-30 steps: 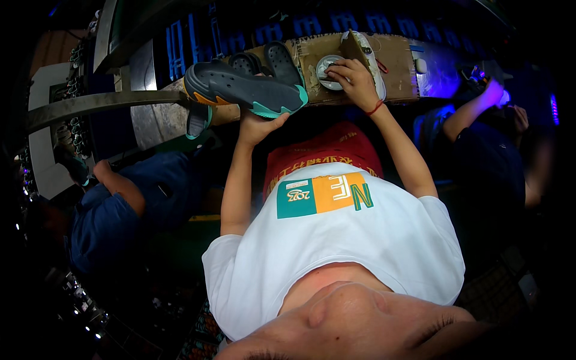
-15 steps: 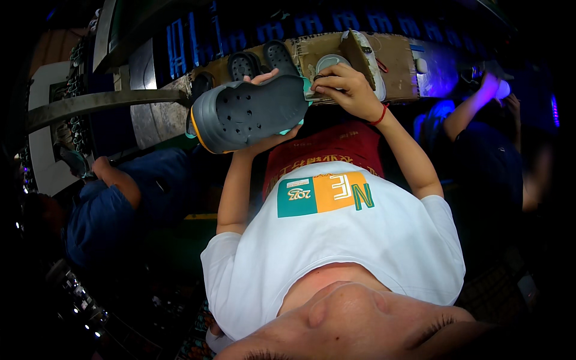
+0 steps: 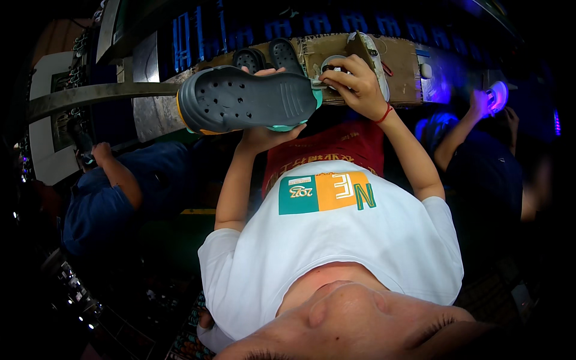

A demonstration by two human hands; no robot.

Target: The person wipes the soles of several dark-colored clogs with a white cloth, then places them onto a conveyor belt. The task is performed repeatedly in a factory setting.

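We've got the grey clog (image 3: pixel 249 99) cradled flat on our left hand (image 3: pixel 267 133), top towards us for a look, while our right hand (image 3: pixel 354 84) pinches its teal heel end just over the bench (image 3: pixel 402 60).

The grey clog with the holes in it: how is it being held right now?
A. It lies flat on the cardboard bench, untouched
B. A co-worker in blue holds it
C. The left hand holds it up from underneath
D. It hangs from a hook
C: the left hand grips the grey clog from below and lifts it clear of the cardboard bench, while the right hand touches its teal-edged end.
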